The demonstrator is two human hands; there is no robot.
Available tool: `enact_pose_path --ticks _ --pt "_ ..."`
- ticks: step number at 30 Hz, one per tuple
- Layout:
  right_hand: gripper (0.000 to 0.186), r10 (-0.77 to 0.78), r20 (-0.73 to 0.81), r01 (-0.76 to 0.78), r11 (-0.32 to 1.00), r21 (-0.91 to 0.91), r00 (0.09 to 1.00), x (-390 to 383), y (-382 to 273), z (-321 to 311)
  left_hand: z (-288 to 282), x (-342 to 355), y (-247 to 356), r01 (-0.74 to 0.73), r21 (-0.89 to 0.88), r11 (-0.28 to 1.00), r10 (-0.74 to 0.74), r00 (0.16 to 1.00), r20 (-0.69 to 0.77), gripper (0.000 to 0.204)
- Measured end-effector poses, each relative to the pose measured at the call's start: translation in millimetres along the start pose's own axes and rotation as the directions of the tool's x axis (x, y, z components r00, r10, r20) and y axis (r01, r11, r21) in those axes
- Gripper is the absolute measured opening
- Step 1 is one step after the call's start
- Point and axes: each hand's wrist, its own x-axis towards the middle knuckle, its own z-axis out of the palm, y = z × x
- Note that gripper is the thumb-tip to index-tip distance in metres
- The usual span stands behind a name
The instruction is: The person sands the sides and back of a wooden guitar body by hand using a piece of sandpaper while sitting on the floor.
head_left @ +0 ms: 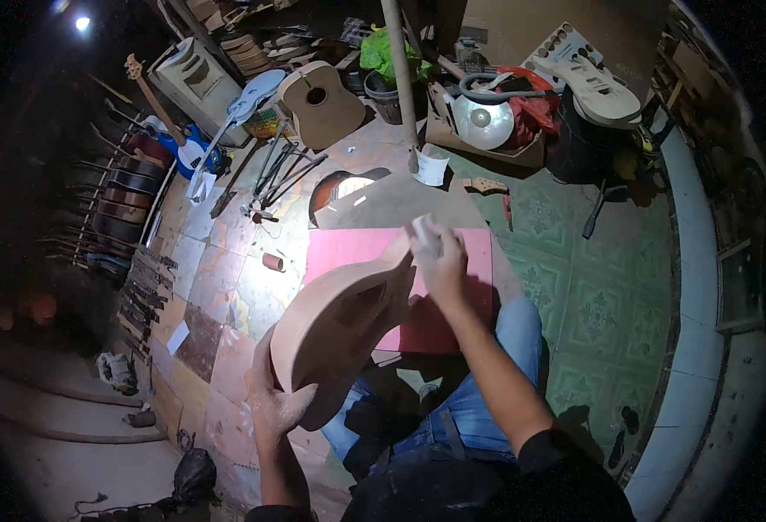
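Note:
A bare wooden electric guitar body (331, 317), pale brown with routed cavities, is held tilted on edge above my lap. My left hand (280, 407) grips its lower rounded end, thumb on the near face and fingers behind. At its far horn, my right hand (442, 265) is closed round a pale, folded piece of sandpaper (424, 237), pressed to the wood's edge; motion blurs it a little. Beneath the far end lies a pink board (479, 270). Wood dust whitens my left hand.
An acoustic guitar body (320, 104) and a blue electric guitar (193, 152) stand at the back left, near several tools (274, 174). A small brown roll (272, 261) lies left of the board. A lamp (482, 120) sits in a box behind; a guitar headstock (485, 185) lies nearer.

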Motion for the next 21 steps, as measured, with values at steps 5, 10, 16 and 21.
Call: enact_pose_path --ticks 5,10,16,21 --pt "0.034 0.456 0.570 -0.563 0.826 0.016 0.684 24.5 62.9 -3.4 -17.7 -1.1 -25.6 0.091 -0.035 0.995 -0.091 0.996 -0.018 0.091" --pt "0.035 0.320 0.148 -0.182 0.798 -0.575 0.936 -43.5 135.1 5.0 -35.7 2.5 -55.0 0.055 0.020 0.998 -0.054 0.996 -0.070 0.082" --pt "0.043 0.438 0.391 -0.585 0.645 0.492 0.810 -20.9 64.8 30.5 -49.6 0.9 -85.7 -0.039 -0.051 0.998 0.027 0.977 -0.211 0.080" --pt "0.041 0.345 0.611 -0.695 0.470 0.545 0.712 0.8 -22.0 22.4 -57.1 -17.2 -104.0 -0.060 -0.051 0.997 0.047 0.973 -0.224 0.068"
